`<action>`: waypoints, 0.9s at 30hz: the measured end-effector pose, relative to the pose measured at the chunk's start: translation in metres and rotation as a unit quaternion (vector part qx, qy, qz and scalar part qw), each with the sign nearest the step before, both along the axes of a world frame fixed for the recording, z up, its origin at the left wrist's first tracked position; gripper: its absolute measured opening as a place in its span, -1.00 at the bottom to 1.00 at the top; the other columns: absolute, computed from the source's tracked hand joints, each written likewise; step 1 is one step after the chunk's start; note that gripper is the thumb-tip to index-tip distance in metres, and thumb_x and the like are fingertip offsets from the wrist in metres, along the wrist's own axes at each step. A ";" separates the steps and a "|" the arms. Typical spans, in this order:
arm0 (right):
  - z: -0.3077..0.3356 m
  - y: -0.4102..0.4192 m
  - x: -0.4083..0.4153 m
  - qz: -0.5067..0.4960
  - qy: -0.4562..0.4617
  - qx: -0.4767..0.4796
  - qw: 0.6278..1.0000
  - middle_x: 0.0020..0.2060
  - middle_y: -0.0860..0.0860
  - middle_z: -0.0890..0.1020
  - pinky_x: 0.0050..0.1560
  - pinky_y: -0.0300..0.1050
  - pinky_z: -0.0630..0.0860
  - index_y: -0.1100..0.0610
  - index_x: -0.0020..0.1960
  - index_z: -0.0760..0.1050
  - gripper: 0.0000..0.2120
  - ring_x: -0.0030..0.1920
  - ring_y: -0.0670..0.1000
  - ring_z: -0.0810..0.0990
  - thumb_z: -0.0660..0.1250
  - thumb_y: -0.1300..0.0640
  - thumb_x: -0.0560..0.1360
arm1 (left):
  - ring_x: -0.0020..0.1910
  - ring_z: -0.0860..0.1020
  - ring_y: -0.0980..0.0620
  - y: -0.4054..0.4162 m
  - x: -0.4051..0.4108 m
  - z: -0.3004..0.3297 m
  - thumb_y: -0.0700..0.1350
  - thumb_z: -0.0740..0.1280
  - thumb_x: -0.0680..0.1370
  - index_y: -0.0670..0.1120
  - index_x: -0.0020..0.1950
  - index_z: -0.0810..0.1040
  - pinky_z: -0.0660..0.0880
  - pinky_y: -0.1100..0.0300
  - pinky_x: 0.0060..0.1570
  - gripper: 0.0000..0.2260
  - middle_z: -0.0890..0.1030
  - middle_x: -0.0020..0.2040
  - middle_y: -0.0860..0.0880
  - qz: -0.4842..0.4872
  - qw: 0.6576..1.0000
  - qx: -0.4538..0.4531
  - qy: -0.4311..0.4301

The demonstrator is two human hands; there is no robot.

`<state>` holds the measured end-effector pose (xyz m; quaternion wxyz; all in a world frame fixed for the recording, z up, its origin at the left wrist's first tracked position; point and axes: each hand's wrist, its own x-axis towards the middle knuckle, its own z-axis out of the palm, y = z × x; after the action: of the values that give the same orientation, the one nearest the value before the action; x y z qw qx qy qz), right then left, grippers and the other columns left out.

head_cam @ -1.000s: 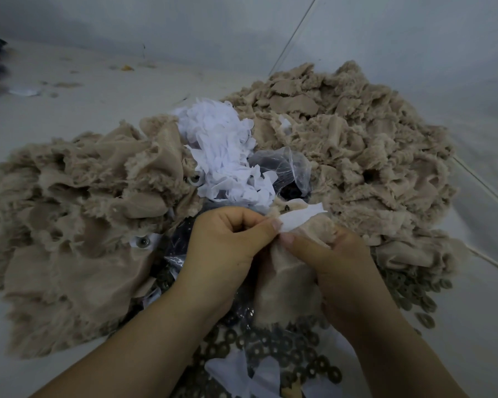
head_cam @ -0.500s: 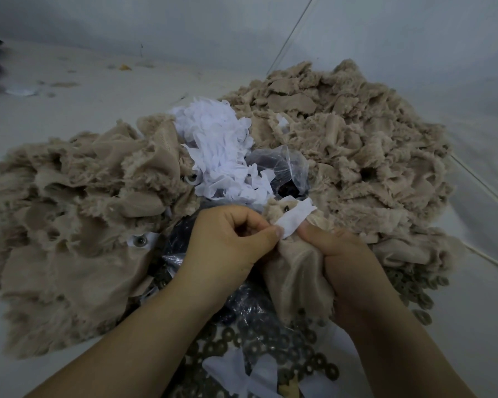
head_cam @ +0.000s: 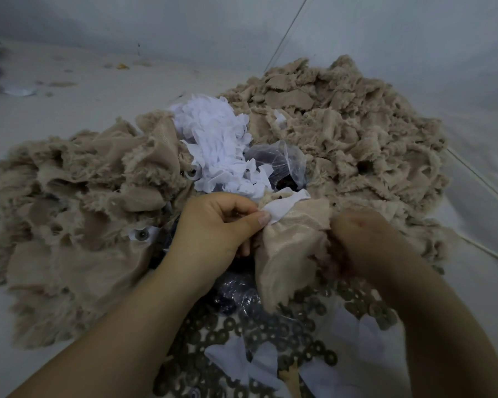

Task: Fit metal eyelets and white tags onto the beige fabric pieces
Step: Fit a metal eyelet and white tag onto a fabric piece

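I see two bare forearms coming in from the near edge, with no sleeve, glove, watch or ring on them. My short-nailed left hand (head_cam: 213,225) has a plain, unpainted thumbnail. My blurred right hand (head_cam: 360,239) shows a faint reddish mark on its back.

Beige frayed fabric pieces (head_cam: 342,130) heap around a white pile of tags (head_cam: 216,145), a clear plastic bag (head_cam: 282,159) shows dark contents, dull bronze-grey, perhaps brass, eyelets (head_cam: 270,334) lie scattered on the pale grey-white surface (head_cam: 98,90)
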<state>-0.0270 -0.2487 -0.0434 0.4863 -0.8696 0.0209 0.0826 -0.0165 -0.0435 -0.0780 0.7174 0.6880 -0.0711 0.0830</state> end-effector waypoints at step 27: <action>-0.044 0.049 0.015 0.157 -0.231 -0.262 0.924 -0.08 0.17 0.62 -0.18 -0.09 0.56 0.22 -0.09 0.67 -0.82 -0.15 0.17 0.62 0.38 0.14 0.40 | -0.63 0.41 0.01 0.026 0.010 0.010 -0.17 0.45 0.35 -0.22 -0.21 0.63 0.36 0.27 -0.60 -0.87 0.53 -0.50 -0.16 -0.026 0.984 -0.175 -0.010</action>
<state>-0.0120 -0.1999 -0.0877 0.2133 -0.9531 -0.2077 -0.0539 -0.0062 -0.0175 -0.0676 0.8281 0.5486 -0.0804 0.0820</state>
